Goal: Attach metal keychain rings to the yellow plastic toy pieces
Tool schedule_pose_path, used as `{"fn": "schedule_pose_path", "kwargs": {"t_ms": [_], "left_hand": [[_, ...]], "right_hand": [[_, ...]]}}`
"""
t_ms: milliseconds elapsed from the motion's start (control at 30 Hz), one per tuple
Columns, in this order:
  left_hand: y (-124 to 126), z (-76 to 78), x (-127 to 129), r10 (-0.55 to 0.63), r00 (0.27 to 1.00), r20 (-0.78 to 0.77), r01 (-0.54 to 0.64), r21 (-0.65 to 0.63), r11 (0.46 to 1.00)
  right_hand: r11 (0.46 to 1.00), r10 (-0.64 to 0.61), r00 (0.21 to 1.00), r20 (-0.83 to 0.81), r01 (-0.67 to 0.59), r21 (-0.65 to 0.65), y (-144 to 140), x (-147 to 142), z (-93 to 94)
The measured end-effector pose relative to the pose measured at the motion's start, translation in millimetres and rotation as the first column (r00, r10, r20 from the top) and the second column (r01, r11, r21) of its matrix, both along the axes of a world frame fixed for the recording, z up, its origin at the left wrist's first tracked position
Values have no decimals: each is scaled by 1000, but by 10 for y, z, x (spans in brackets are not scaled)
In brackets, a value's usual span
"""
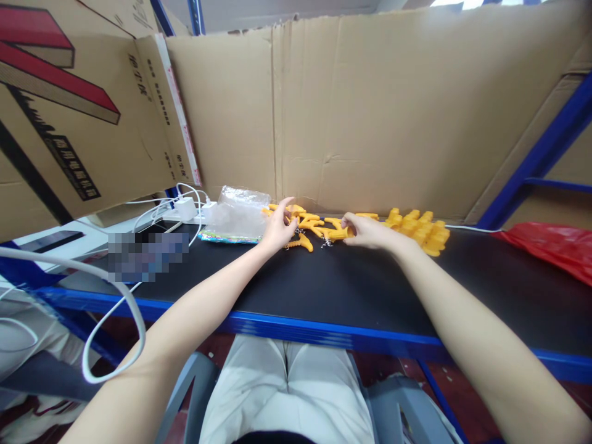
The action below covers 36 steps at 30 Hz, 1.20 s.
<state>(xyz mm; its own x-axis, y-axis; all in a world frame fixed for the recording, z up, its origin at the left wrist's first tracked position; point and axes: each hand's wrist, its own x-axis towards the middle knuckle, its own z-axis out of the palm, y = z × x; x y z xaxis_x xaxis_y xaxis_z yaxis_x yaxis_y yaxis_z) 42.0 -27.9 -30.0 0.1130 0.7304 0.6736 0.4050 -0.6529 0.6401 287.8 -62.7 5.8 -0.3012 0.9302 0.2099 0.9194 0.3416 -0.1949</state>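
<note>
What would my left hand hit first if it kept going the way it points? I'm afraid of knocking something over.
Probably the loose yellow plastic pieces at the left hand fingertips, then the cardboard wall; depth is unclear.

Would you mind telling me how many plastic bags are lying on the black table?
2: a clear bag left of the left hand, and a red bag at the far right. Others may be hidden.

Both bare arms stretched forward, forearms converging toward far edge of tabletop. Left hand (277, 229) palm down, fingers loosely curled, index raised. Right hand (367, 231) palm down, fingertips pinched leftward. Hands near, apart.
</note>
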Motion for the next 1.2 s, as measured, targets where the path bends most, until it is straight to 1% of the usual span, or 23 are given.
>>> {"fn": "schedule_pose_path", "kwargs": {"t_ms": [100,233,300,367,467,600,700,800,900,1033,1200], "left_hand": [[-2,26,1,12,1000,16,-12,14,1000],[17,26,13,-2,991,135,5,-21,1000],[17,29,26,-28,975,218,39,-46,998],[-1,44,43,-72,948,309,106,-97,990],[-53,88,69,-93,885,456,215,-223,951],[-114,137,90,-35,811,584,305,-372,877],[-116,141,91,-2,783,622,366,-458,810],[-93,132,84,16,749,663,418,-491,764],[-78,130,76,35,721,692,436,-494,752],[-82,130,72,40,729,683,432,-505,747],[-65,103,70,46,745,665,425,-527,736]], "right_hand": [[999,-16,1000,19,16,42,37,30,-13],[998,-2,1000,8,2,71,66,39,-30],[997,32,999,-18,-31,77,62,20,-33],[992,75,997,-36,-71,100,48,-12,-34],[985,108,994,-25,-103,139,26,-69,-47],[974,162,987,0,-159,158,34,-142,-113],[961,222,975,19,-222,165,70,-175,-180],[961,221,975,39,-224,163,105,-179,-223],[970,166,985,53,-173,174,119,-159,-229],[973,93,994,55,-102,208,101,-134,-200],[979,98,994,49,-105,174,84,-137,-177]]}}
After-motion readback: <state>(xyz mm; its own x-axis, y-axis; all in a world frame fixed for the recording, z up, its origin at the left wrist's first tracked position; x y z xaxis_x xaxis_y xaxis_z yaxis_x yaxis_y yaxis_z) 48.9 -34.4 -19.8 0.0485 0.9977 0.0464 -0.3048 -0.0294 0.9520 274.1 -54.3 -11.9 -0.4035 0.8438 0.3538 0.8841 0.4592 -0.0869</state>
